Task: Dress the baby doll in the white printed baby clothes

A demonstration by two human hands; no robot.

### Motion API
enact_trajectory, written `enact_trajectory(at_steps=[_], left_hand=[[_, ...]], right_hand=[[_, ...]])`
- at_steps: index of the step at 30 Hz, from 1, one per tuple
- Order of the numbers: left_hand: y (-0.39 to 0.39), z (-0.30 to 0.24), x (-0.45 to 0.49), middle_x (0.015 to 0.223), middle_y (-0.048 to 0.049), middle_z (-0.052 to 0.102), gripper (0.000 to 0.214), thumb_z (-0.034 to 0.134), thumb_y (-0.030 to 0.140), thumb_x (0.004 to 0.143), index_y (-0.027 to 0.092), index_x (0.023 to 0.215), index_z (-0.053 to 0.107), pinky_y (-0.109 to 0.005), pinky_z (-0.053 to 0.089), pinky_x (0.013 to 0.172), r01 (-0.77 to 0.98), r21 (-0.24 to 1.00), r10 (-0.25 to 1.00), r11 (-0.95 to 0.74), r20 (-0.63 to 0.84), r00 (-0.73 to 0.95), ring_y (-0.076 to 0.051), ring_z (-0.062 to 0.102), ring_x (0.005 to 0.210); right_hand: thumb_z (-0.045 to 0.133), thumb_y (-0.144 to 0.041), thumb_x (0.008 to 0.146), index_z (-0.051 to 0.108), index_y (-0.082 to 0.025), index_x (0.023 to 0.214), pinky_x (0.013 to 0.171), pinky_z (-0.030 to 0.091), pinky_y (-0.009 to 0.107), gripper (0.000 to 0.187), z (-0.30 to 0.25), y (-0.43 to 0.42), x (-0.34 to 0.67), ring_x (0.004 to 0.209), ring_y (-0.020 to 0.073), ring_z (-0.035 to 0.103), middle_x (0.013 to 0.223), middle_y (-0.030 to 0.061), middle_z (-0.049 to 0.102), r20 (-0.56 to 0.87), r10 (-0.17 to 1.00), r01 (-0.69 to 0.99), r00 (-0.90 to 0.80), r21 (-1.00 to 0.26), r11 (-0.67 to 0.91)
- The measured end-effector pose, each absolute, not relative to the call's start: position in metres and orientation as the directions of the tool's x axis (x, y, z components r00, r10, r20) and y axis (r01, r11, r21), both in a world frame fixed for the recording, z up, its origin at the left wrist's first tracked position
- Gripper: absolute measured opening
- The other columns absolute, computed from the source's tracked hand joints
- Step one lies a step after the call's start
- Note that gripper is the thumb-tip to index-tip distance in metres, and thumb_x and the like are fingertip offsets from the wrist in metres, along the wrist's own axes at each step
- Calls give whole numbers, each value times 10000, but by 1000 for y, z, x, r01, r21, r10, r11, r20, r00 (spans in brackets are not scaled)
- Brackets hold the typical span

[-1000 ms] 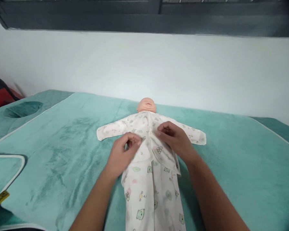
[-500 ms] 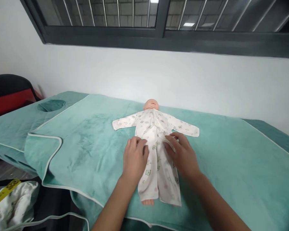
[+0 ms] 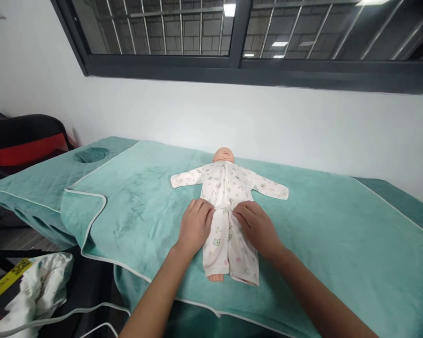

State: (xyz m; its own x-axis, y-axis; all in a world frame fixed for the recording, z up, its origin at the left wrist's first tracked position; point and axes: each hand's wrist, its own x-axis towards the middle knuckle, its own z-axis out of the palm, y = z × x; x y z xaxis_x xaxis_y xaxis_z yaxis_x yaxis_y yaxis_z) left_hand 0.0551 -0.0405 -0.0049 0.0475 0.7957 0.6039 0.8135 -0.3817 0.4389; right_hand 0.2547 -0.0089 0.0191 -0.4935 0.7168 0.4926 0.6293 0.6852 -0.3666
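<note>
A baby doll lies on its back on a teal towel, dressed in a white printed romper with the sleeves spread out. One bare foot shows at the romper's lower end. My left hand lies flat on the doll's left hip side, fingers stretched over the cloth. My right hand lies flat on the other side of the waist, fingers pointing inward. Neither hand holds anything.
The towel covers a padded teal table with a face hole at the left. A white wall and a barred window stand behind. A dark and red chair is at left; white printed cloth lies below left.
My hands went from pinching the romper's front at the chest to lying flat at the waist. The view pulled back and up, so the whole doll and the table edge show.
</note>
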Motion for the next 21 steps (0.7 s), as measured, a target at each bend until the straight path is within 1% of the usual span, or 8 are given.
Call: enact_trajectory(at_steps=[4,6,9,11,13,16,18,21], left_hand=[[-34,-12,45,863,-21,591,226,405,315,969,201,846,556,-308,449,763,676,662,864,-324,498,-73,-166,540,833],[-24,-19,30,871,-30,592,218,411,328,960,201,867,562,-319,464,774,687,688,878,-233,452,-155,-178,557,850],[-1,-28,0,1043,-96,585,203,484,297,911,175,1049,570,-386,454,899,808,588,836,-27,456,-304,-241,545,1033],[16,-30,-20,1175,-138,541,364,532,307,876,157,1207,522,-405,454,914,845,519,820,129,423,-385,-276,527,1109],[31,-30,-35,1213,-148,527,488,553,352,859,170,1304,472,-413,466,886,856,461,833,233,359,-421,-302,537,1113],[49,-28,-47,1172,-131,565,486,499,394,884,225,1338,463,-409,473,838,871,397,857,289,299,-420,-308,578,1053],[57,-28,-51,1154,-109,587,404,434,356,913,266,1302,496,-387,471,810,868,395,852,299,299,-430,-289,600,1015],[66,-29,-56,1167,-76,601,348,400,275,919,291,1239,536,-352,461,795,861,423,831,282,341,-439,-260,602,1018]], right_hand=[[457,-284,959,596,-219,885,806,461,321,171,20,-9,263,926,184,564,967,47,614,499,753,552,-429,-514,656],[475,-323,941,595,-219,902,770,478,305,164,20,0,275,873,172,578,956,42,616,494,801,540,-337,-596,594],[525,-403,882,605,-211,1006,757,494,316,242,12,29,308,871,187,596,1007,61,621,467,879,632,-94,-655,415],[560,-452,831,585,-169,1118,779,496,344,403,1,53,338,958,230,594,1120,120,595,451,885,710,115,-660,245],[606,-481,768,564,-104,1175,848,474,399,556,-10,76,367,1031,287,573,1168,183,581,434,855,783,283,-619,54],[573,-509,786,528,-105,1253,832,462,392,619,-22,99,394,962,275,600,1088,157,637,298,891,793,343,-601,-104],[545,-516,806,515,-146,1281,772,459,355,603,-25,109,399,888,248,611,1024,113,656,237,917,797,321,-590,-127],[531,-496,804,551,-184,1244,706,434,323,540,-25,121,397,789,225,589,890,63,642,233,938,851,258,-514,-106]])
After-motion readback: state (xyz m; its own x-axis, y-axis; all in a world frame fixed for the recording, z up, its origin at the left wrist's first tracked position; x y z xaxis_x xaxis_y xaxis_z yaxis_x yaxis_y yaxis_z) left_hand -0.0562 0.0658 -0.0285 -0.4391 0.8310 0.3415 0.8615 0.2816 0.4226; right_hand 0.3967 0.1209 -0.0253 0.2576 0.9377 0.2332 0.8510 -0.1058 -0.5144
